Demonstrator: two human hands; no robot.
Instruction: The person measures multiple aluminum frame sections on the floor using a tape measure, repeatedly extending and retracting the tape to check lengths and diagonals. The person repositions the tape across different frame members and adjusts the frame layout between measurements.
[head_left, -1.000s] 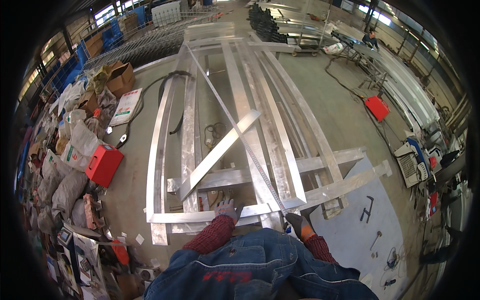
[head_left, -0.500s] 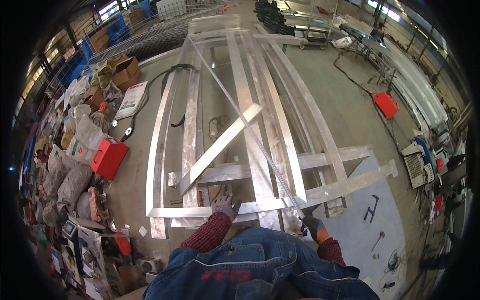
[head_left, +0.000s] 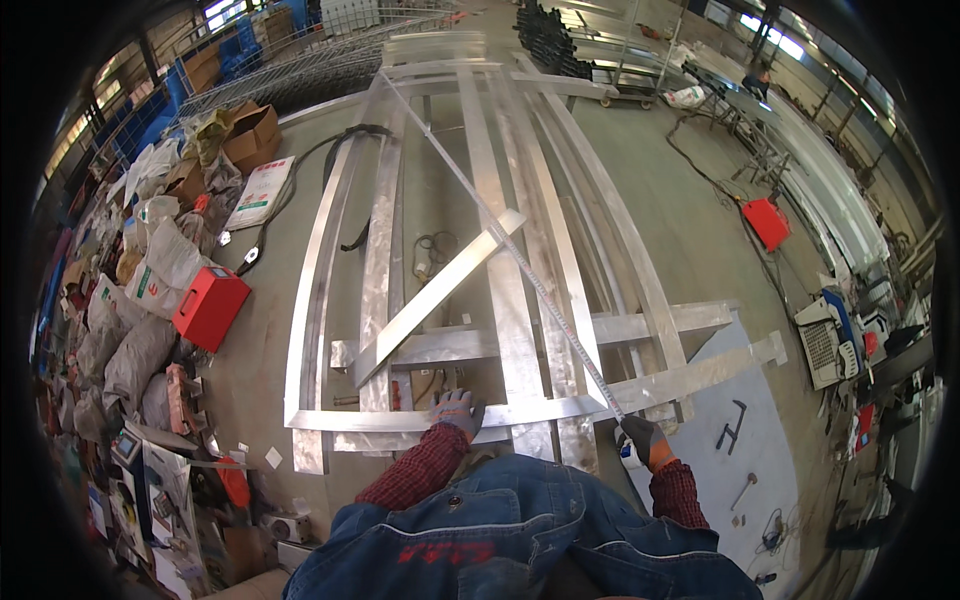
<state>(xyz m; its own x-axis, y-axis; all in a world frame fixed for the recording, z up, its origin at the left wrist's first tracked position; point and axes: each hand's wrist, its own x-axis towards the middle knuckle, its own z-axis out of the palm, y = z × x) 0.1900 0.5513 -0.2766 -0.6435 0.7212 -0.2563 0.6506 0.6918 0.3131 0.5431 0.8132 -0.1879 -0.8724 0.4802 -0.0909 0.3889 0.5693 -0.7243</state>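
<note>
"Greenish-grey workshop floor (head_left: 245, 410) spreads all round. What lies furthest left on it?"

"Pale sacks (head_left: 135, 350), heaped together, with a red box (head_left: 211, 308) just beside them on their right."

"And next?"

"A bright metal frame (head_left: 360, 421), lying over long metal beams (head_left: 380, 240). Its near edge faces the person."

"Where is the left hand?"

"The gloved left hand (head_left: 458, 412) rests on that near edge, roughly midway between the two near corners. Its fingers lie across the metal, pointing away from the body; whether they grip it, I cannot tell."

"What is that slanting piece?"

"A loose flat bar (head_left: 440, 285), set diagonally within the frame's outline. The tape blade (head_left: 560, 325) crosses it near its far end."

"Where does the blade run?"

"From the frame's far left corner, slantwise over the beams, past the near right corner to the right hand (head_left: 648, 440)."

"How are the fingers there?"

"Closed around the blue-and-white tape case (head_left: 629, 455), just outside the near right corner."

"Anything further right?"

"A pale sheet (head_left: 690, 470) on the floor, carrying a dark tool (head_left: 735, 425) and a hammer (head_left: 742, 490). Beyond the sheet's far edge sits another red box (head_left: 767, 224)."
</note>
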